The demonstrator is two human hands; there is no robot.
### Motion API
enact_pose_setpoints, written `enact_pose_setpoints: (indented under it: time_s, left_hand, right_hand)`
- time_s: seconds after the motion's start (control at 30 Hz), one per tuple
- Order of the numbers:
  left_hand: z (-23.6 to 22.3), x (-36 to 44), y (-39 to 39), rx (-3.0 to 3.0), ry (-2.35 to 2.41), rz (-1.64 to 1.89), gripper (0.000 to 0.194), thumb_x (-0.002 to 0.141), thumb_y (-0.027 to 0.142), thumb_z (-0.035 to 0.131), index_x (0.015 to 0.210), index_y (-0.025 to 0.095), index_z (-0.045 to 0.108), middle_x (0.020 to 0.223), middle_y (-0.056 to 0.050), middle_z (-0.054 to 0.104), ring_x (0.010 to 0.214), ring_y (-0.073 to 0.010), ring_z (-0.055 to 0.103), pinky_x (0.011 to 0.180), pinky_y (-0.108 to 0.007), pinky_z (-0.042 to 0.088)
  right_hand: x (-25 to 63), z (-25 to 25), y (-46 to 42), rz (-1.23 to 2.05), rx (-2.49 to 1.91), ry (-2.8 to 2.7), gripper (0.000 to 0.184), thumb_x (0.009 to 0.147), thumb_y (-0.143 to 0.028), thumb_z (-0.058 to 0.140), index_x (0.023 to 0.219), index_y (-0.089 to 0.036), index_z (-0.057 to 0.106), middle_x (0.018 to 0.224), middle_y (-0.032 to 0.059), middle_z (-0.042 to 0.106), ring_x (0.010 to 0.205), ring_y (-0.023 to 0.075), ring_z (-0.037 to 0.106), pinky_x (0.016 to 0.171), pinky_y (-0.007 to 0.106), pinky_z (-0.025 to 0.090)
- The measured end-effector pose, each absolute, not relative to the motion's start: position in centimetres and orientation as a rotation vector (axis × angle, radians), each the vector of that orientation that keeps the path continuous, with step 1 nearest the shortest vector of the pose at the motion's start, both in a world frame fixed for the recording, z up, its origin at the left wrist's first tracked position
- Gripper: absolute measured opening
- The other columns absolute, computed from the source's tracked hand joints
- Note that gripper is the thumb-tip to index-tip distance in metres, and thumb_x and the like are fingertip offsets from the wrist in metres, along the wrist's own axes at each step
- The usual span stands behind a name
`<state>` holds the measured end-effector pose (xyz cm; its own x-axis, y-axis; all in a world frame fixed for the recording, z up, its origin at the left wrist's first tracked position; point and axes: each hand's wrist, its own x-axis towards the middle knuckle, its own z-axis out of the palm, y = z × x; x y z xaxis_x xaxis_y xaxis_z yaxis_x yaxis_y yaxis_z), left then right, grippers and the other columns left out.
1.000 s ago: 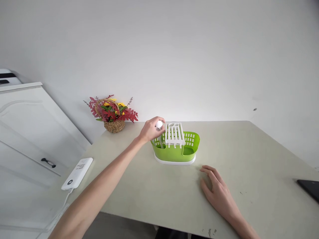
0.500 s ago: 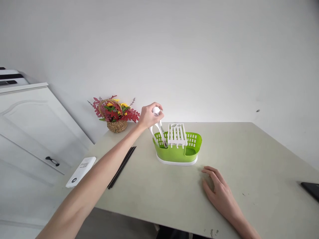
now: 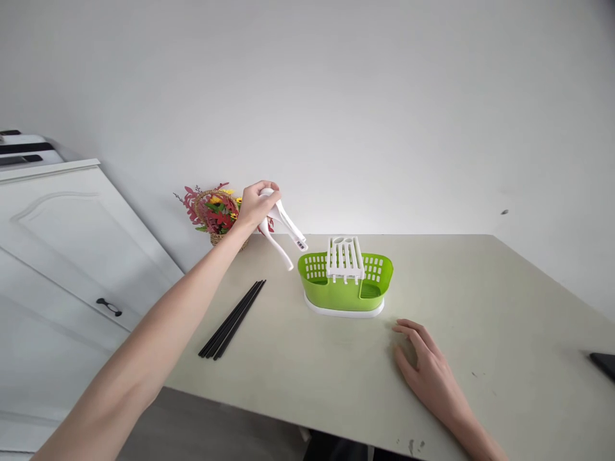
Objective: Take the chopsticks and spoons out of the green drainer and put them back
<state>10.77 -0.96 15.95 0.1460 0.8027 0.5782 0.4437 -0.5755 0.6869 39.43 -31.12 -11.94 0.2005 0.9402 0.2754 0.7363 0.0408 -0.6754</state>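
Note:
Raised above the table, my left hand (image 3: 260,203) is closed round the bowl ends of several white soup spoons (image 3: 286,223). Their handles point down and to the right, apart from the green cutlery basket (image 3: 314,293). A white slotted rack (image 3: 344,256) spans the middle of this basket, which stands on a white base. My right hand (image 3: 425,363) rests on the tabletop right of the basket, fingers loosely bent and apart, holding nothing. Black chopsticks (image 3: 232,320) lie in a loose bundle beside my left forearm.
A wicker basket of artificial flowers (image 3: 216,214) stands at the back left, partly behind my left hand. A white cabinet (image 3: 62,269) adjoins the table (image 3: 307,371) on the left. At the right edge lies a dark flat object (image 3: 604,363).
My left hand has lifted the spoons out of the green basket and moved them left. The white packet on the left is now hidden by my forearm. My right hand stays in place.

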Motion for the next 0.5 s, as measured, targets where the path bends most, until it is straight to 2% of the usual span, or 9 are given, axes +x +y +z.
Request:
enact_pose_setpoints:
  time_s: [0.23,0.5]
  left_hand:
    - [10.3,4.3,-1.5,2.011,1.4,0.647,0.027,0.071,0.036,0.068,0.092,0.018,0.071,0.07,0.002,0.064,0.054,-0.0127,0.055,0.047,-0.021,0.038]
    - [3.4,2.7,-3.7,2.011,1.37,0.331,0.026,0.064,0.032,0.07,0.085,0.018,0.075,0.062,0.003,0.061,0.054,-0.0121,0.052,0.048,-0.02,0.037]
  right_hand:
    - [39.6,-12.1,-31.3,0.343,-1.762,-1.608,0.028,0.1,-0.038,0.042,0.124,-0.031,0.055,0.148,0.0046,0.052,0.124,0.024,0.062,0.102,0.041,0.052]
    - [39.5,-12.0,-31.4,0.29,-1.761,-1.626,0.028,0.1,-0.039,0.043,0.124,-0.031,0.057,0.146,0.0047,0.055,0.121,0.0231,0.065,0.097,0.038,0.055]
